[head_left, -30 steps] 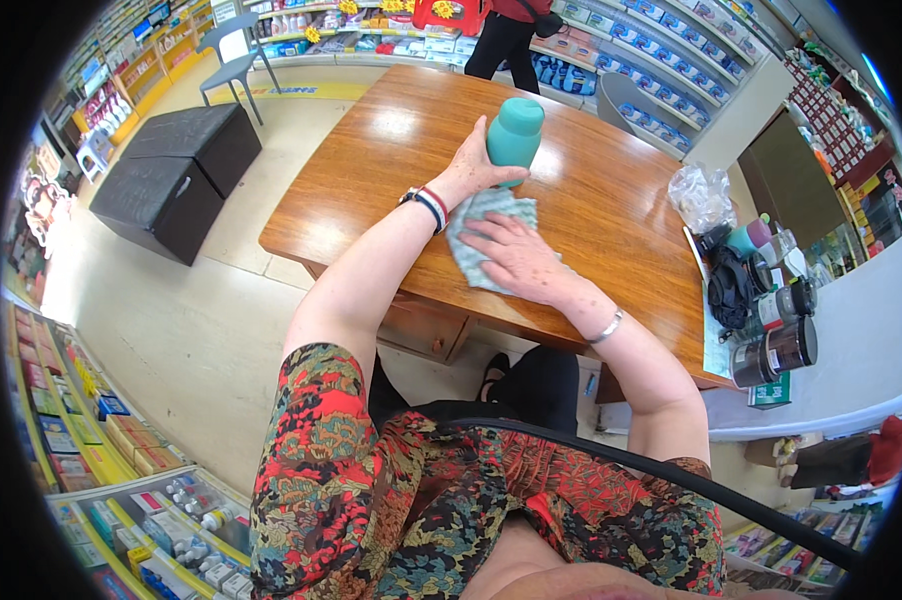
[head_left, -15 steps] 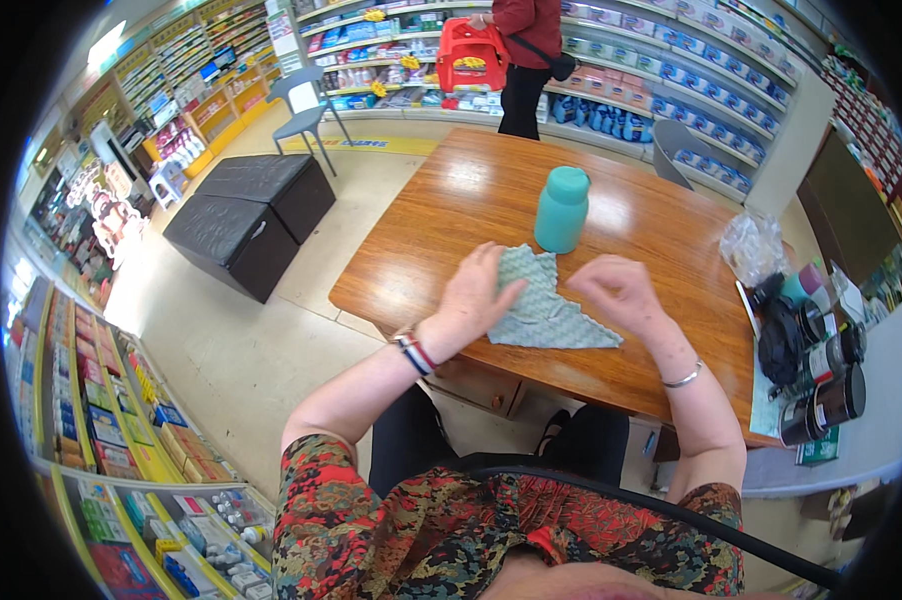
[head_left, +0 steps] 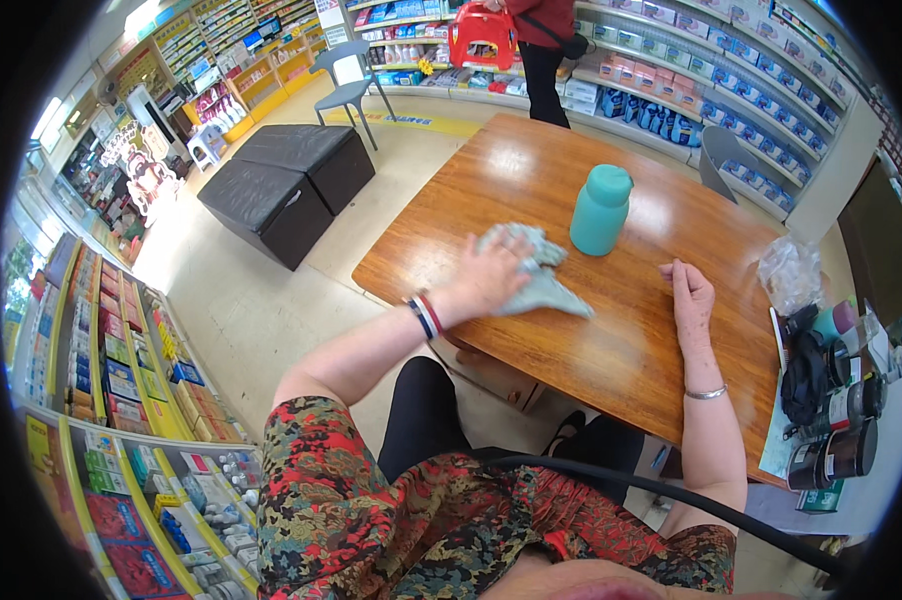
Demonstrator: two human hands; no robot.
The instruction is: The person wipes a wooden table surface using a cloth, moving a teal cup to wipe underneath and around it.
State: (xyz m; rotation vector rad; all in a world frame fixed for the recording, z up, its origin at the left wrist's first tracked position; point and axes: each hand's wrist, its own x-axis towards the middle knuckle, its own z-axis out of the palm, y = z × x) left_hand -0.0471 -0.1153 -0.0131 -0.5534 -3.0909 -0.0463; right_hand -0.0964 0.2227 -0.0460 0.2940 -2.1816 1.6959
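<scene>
On the glossy wooden table, a pale green textured cloth lies bunched under my left hand. That hand presses down on the cloth with its fingers over it, slightly smeared by motion. One pointed corner of the cloth sticks out to the right. My right hand rests at the table's right part, fingers curled together, with nothing visible in it. Between and beyond my hands stands an upright turquoise bottle with a rounded cap; neither hand touches it.
A clear plastic bag, a black bag and dark jars crowd the table's right side. Black ottomans and a grey chair stand left. Beyond the table, a person holds a red plastic item before stocked shelves.
My left hand has bunched the cloth, which lay spread as a triangle. My right hand has moved away from the cloth to the right. The view has shifted a little.
</scene>
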